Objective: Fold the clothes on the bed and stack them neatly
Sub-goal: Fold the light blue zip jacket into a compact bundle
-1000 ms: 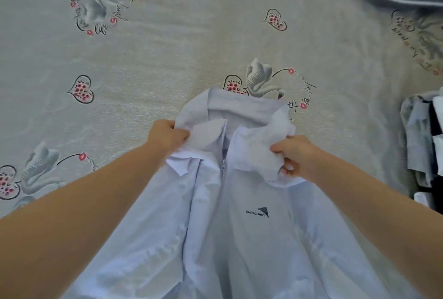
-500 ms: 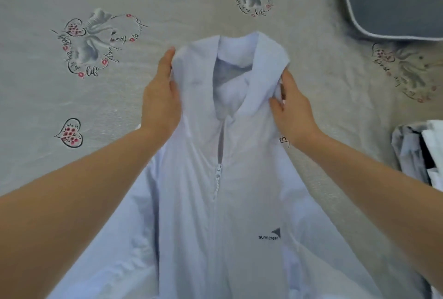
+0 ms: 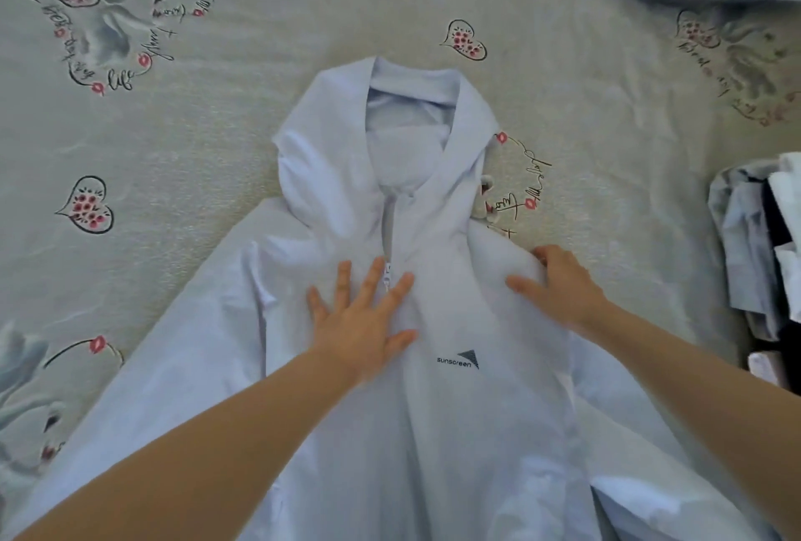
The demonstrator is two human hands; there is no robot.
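Left hand (image 3: 364,324) spread flat on jacket (image 3: 433,432) chest, right hand (image 3: 559,289) pressing its shoulder

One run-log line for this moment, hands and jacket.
jacket: laid face up on bed | left hand: flat on chest by zipper | right hand: on shoulder | fold: not begun

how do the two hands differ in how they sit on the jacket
The left hand lies flat with fingers spread on the jacket chest by the zipper; the right hand sits at the shoulder edge, fingers bent over the fabric. The left is nearer the middle, the right farther out. Both touch the jacket.
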